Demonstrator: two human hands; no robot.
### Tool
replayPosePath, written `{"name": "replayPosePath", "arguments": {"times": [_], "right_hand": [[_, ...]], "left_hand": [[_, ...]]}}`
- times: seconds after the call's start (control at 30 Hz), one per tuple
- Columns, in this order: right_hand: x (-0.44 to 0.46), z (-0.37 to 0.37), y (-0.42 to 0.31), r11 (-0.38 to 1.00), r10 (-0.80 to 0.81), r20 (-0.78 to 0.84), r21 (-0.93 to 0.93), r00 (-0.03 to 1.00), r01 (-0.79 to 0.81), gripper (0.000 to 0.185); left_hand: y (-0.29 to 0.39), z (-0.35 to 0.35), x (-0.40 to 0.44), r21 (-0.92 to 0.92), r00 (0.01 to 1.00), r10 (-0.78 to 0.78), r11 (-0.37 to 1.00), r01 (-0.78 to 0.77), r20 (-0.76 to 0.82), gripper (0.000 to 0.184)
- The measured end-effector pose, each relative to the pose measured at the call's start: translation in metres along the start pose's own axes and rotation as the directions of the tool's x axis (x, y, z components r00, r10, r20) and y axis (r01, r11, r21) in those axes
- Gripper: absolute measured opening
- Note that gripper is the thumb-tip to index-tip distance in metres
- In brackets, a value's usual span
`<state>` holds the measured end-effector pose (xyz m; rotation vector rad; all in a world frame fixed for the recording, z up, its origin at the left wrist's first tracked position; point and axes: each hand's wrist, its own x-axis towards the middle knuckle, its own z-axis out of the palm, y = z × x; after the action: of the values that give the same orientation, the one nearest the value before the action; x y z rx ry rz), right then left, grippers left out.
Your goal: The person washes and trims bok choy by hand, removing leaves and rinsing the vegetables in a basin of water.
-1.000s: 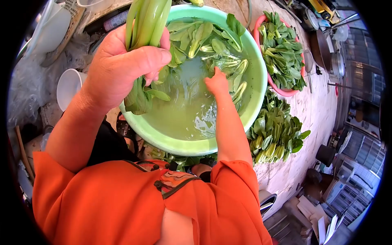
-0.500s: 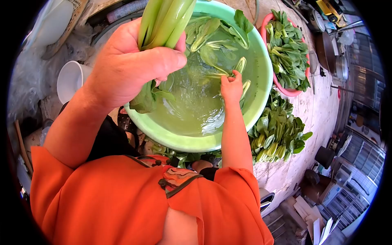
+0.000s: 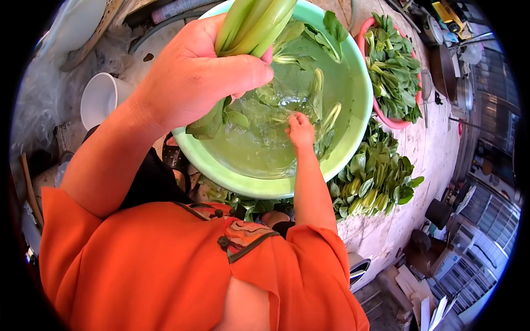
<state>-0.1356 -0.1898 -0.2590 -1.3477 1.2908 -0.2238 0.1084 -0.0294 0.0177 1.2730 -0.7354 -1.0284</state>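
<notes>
My left hand (image 3: 212, 71) is closed around the pale green stalks of several bok choy (image 3: 254, 27), raised near my face above the basin's left side. Some of their leaves (image 3: 212, 120) hang below the fist. Lower down, my right hand (image 3: 301, 132) dips at the water in the green plastic basin (image 3: 232, 177). Its fingers are closed on a bok choy (image 3: 274, 116) that blurs into the splashing water. Just to the right of this hand floats another bok choy (image 3: 329, 129), and a further loose stalk (image 3: 316, 92) lies beyond it.
A pink basin (image 3: 393, 122) heaped with leafy greens (image 3: 392, 71) stands at the right. Below it, a pile of bok choy (image 3: 375, 182) rests on the floor. At the left are a white bucket (image 3: 99, 102) and crumpled clear plastic (image 3: 41, 94).
My right hand has moved down and left, pulling its bok choy through the water with a splash. My left hand keeps its bunch and appears slightly further right and lower.
</notes>
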Motion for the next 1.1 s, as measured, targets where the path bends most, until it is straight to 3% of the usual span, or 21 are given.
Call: {"name": "replayPosePath", "arguments": {"times": [0.03, 0.13, 0.17, 0.2, 0.27, 0.3, 0.33, 0.4, 0.47, 0.7, 0.77, 0.8, 0.9, 0.93, 1.0, 1.03, 1.1], "right_hand": [[-0.01, 0.002, 0.004, 0.994, 0.024, 0.187, -0.109, 0.982, -0.003, 0.021], [-0.03, 0.003, 0.001, 0.984, 0.003, 0.26, -0.17, 0.966, 0.043, 0.02], [-0.031, -0.001, -0.005, 0.997, 0.073, 0.106, 0.023, 0.992, -0.076, 0.02], [-0.03, -0.009, -0.006, 0.997, 0.072, 0.103, 0.019, 0.992, -0.074, 0.02], [-0.034, -0.019, 0.0, 0.912, -0.067, 0.084, -0.4, 0.994, 0.095, 0.022], [-0.044, -0.017, -0.004, 0.798, -0.159, 0.248, -0.537, 0.956, 0.272, 0.023], [-0.054, -0.018, -0.009, 0.797, -0.154, 0.244, -0.542, 0.957, 0.267, 0.023], [-0.073, -0.018, -0.041, 0.92, -0.077, 0.3, -0.345, 0.951, 0.184, 0.023], [-0.096, -0.03, -0.087, 0.957, -0.066, 0.307, -0.25, 0.95, 0.147, 0.019], [-0.192, -0.055, -0.185, 0.936, -0.157, 0.405, -0.231, 0.901, 0.266, 0.016], [-0.217, -0.055, -0.199, 0.939, -0.189, 0.412, -0.191, 0.892, 0.287, 0.017], [-0.226, -0.055, -0.203, 0.936, -0.196, 0.403, -0.194, 0.894, 0.293, 0.017], [-0.246, -0.051, -0.202, 0.935, -0.337, 0.339, 0.009, 0.879, 0.355, 0.017], [-0.248, -0.051, -0.199, 0.932, -0.343, 0.33, 0.007, 0.879, 0.361, 0.017], [-0.252, -0.048, -0.195, 0.89, -0.456, 0.182, 0.073, 0.871, 0.45, 0.016], [-0.255, -0.046, -0.194, 0.892, -0.452, 0.136, 0.097, 0.882, 0.442, 0.016], [-0.257, -0.041, -0.188, 0.897, -0.442, 0.091, 0.063, 0.892, 0.438, 0.016]], "left_hand": [[0.0, 0.0, 0.0, 0.0, 1.0, 0.002, 1.0, -0.002, 0.002, 0.012], [-0.003, 0.001, 0.002, 0.018, 0.999, -0.007, 1.0, 0.007, 0.038, 0.012], [-0.006, 0.002, 0.002, 0.041, 0.999, 0.012, 0.999, -0.014, 0.045, 0.012], [-0.009, 0.003, 0.003, 0.062, 0.998, 0.033, 0.997, -0.036, 0.054, 0.012], [-0.013, 0.004, 0.002, 0.111, 0.998, 0.025, 0.993, -0.031, 0.056, 0.014], [-0.017, 0.004, 0.002, 0.205, 0.998, 0.032, 0.978, -0.041, 0.05, 0.015], [-0.021, 0.005, 0.003, 0.294, 0.998, 0.038, 0.955, -0.049, 0.045, 0.016], [-0.022, 0.005, 0.003, 0.316, 0.997, 0.03, 0.947, -0.05, 0.068, 0.025], [-0.019, 0.009, 0.002, 0.478, 0.999, 0.012, 0.878, -0.032, 0.044, 0.037], [-0.036, 0.026, -0.004, 0.523, 0.985, 0.135, 0.835, -0.17, 0.106, 0.059], [-0.041, 0.033, -0.007, 0.498, 0.952, 0.131, 0.828, -0.258, 0.275, 0.064], [-0.044, 0.037, -0.01, 0.494, 0.949, 0.141, 0.827, -0.27, 0.282, 0.064], [-0.057, 0.05, -0.019, 0.234, 0.86, -0.128, 0.972, 0.01, 0.494, 0.057], [-0.061, 0.054, -0.026, 0.232, 0.857, -0.12, 0.973, 0.0, 0.501, 0.057], [-0.068, 0.06, -0.042, -0.018, 0.772, -0.147, 0.98, 0.201, 0.618, 0.062], [-0.071, 0.062, -0.049, 0.026, 0.758, -0.113, 0.992, 0.125, 0.643, 0.072], [-0.073, 0.067, -0.061, 0.065, 0.756, -0.143, 0.989, 0.132, 0.639, 0.074]]}}
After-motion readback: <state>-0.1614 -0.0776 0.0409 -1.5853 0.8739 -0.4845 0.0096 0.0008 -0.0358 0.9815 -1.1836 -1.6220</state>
